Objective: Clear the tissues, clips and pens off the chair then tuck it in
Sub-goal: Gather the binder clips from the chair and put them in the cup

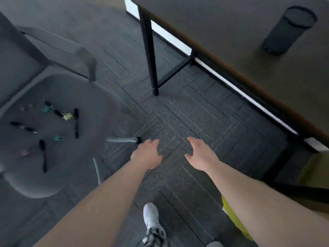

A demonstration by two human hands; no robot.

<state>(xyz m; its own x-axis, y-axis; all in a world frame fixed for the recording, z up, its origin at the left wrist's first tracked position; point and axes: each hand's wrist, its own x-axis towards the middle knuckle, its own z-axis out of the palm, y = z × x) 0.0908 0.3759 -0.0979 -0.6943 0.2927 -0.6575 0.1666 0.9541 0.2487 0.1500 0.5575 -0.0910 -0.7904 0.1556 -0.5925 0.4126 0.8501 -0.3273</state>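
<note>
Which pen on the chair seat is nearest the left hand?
The upright-lying black pen at the seat's right side, beside the yellow clip. The other pens lie farther left of the left hand.

chair (85,97): left of the desk (231,32)
pens (76,122): on the seat, clips (58,138) among them
pen holder (288,31): on the desk

Dim, soft, motion-blurred view; wide-angle bending at the edges.
</note>
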